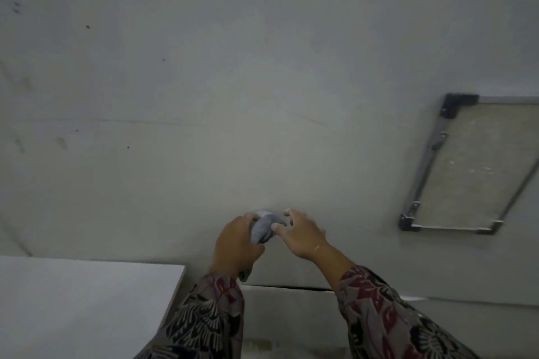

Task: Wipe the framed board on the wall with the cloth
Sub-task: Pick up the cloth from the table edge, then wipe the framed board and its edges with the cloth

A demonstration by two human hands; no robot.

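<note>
Fingers of the left hand curl shut around a bunched grey cloth, while the right hand, fingers spread and loosely touching the wad, appears to be gathering it into a pad for wiping; the framed board hangs on the wall well off to the right, not yet reached, a white desk at lower left

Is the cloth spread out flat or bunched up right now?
Bunched up. The grey cloth is a crumpled wad gripped in the left hand, with the right hand open beside it.
</note>
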